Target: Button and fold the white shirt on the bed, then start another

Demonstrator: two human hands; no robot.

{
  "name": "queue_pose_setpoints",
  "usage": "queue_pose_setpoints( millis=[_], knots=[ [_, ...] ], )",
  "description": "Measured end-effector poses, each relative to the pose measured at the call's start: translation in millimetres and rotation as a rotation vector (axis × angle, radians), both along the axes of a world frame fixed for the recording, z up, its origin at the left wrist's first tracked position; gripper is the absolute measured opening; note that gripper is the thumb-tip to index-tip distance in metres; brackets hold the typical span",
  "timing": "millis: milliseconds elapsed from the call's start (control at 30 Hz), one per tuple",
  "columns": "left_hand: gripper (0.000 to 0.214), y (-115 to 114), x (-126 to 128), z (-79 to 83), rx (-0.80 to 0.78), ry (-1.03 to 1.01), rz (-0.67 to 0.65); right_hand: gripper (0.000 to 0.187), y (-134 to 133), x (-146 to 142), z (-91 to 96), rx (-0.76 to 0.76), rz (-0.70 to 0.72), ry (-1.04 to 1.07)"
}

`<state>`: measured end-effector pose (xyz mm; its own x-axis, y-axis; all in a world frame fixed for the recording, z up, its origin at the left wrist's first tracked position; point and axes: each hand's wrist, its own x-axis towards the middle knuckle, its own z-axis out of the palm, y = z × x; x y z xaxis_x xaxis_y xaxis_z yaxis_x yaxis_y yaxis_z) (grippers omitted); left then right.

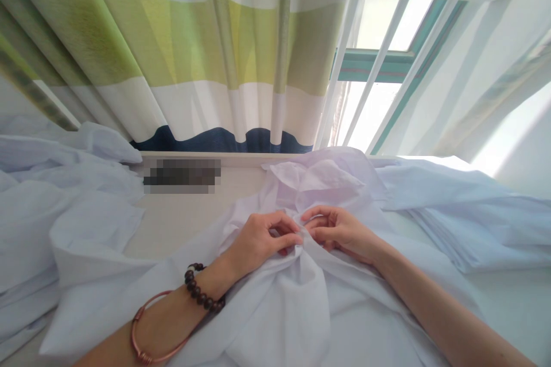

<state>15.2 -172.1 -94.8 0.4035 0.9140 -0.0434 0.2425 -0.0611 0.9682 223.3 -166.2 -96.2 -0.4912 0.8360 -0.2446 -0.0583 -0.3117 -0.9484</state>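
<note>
A white garment (297,309) lies spread over the table in front of me, with its collar part (318,175) toward the window. My left hand (262,238) pinches a fold of this white cloth near the middle. My right hand (340,229) pinches the same fold from the other side, fingertips almost touching the left ones. A dark bead bracelet (202,289) and a copper bangle (150,327) sit on my left wrist.
A heap of white cloth (51,206) lies at the left. A stack of folded white cloth (477,212) lies at the right. A striped curtain (185,51) and a barred window (387,40) stand behind the light tabletop (181,223).
</note>
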Motion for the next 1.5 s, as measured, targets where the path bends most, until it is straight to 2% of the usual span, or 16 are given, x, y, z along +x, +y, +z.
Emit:
queue_pose_setpoints(
  millis=[233,400,500,567,700,767,967,1300,1500],
  knots=[
    [0.026,-0.7,-0.7,1.1,0.039,0.003,-0.080,0.027,-0.3,-1.1,-3.0,0.071,0.042,-0.048],
    [0.013,-1.0,-0.6,-1.3,0.064,0.055,-0.050,0.032,0.4,-1.3,-3.7,0.052,0.025,-0.045],
    [0.011,-1.3,0.0,-2.6,0.109,0.081,-0.078,0.033,0.1,-1.4,-2.7,0.040,0.033,-0.027],
    [0.009,-1.8,0.2,-2.4,0.211,0.119,-0.098,0.031,-0.2,-1.3,-2.4,0.039,0.048,-0.005],
    [0.012,-3.2,-1.3,-1.3,0.540,0.227,-0.073,0.027,-0.2,-0.7,-2.2,0.057,0.089,0.009],
    [0.013,-3.4,-2.3,-1.1,0.620,0.251,-0.063,0.026,0.0,-0.3,-2.1,0.064,0.099,0.009],
    [0.010,-1.1,-2.1,-1.4,0.641,0.194,-0.167,0.027,0.1,-0.6,-2.3,0.060,0.105,0.023],
    [0.008,-1.5,-2.0,-1.6,0.701,0.157,-0.215,0.025,-0.1,-1.3,-2.2,0.047,0.114,0.025],
    [0.009,-1.9,1.5,-1.6,0.678,0.124,-0.201,0.024,-0.3,-0.8,-0.8,0.021,0.110,0.020]
  ],
)
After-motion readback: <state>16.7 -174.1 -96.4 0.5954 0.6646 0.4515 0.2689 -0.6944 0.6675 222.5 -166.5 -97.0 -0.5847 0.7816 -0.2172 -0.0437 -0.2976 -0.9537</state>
